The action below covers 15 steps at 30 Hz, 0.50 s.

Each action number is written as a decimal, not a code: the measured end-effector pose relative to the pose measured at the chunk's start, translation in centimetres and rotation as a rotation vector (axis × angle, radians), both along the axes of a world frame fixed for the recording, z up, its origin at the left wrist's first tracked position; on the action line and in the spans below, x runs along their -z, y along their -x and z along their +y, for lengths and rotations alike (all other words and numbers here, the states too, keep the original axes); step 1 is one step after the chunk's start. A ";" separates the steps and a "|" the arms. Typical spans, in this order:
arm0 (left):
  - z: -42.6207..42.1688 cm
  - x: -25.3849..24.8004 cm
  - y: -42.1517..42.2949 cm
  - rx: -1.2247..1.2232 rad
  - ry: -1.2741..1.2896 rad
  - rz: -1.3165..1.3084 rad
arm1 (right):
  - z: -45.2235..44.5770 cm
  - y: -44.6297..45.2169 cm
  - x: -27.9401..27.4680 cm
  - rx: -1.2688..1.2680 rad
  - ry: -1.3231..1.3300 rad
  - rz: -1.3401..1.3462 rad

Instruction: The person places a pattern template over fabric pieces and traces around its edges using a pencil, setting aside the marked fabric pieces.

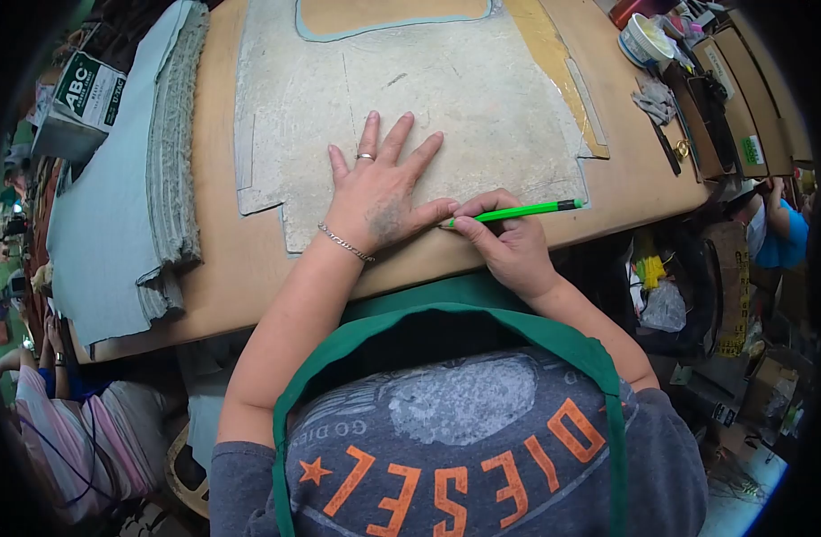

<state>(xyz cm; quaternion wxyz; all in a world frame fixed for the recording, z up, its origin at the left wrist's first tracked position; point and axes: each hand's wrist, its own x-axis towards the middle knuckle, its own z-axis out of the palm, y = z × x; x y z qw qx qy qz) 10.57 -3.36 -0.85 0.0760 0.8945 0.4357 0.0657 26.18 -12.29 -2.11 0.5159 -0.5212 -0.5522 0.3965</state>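
My left hand point(379, 192) lies flat with fingers spread on a large whitish template point(464, 98), near its lower edge. It wears a ring and a bracelet. My right hand point(509, 234) pinches a green pencil point(531, 210), whose tip points left and touches down by the template's lower edge, beside my left thumb. Beneath the template is a tan sheet point(222, 268) that covers the table. Brown tape point(554, 54) runs along the template's right side.
A thick stack of grey-blue layers point(115, 215) lies at the left, with an ABC box point(75, 107) beyond it. A white tub point(645, 40), scissors point(663, 143) and cardboard boxes point(742, 89) are at the right. Other people are partly visible at both sides.
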 end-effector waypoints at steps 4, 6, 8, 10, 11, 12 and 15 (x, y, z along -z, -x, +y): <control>-0.1 -0.2 -0.2 -0.012 0.017 0.030 | 0.0 -0.5 -0.5 -0.007 0.052 -0.047; -0.1 -0.5 -0.4 -0.017 0.044 0.049 | -0.2 -2.1 -0.6 0.009 0.118 0.002; -0.1 -1.0 -0.6 -0.027 0.075 0.062 | -0.4 -4.5 -0.7 0.026 0.144 0.010; 0.0 -1.0 -0.8 -0.029 0.094 0.070 | -0.9 -7.9 -0.9 0.104 0.123 -0.066; 0.0 -1.0 -0.7 -0.027 0.098 0.071 | -1.2 -9.6 -0.8 0.175 0.118 -0.058; 0.0 -0.9 -0.8 -0.027 0.102 0.073 | -1.7 -11.5 -1.0 0.220 0.130 -0.116; 0.1 -0.7 -0.7 -0.020 0.090 0.069 | -3.0 -14.9 -1.9 0.320 0.076 -0.169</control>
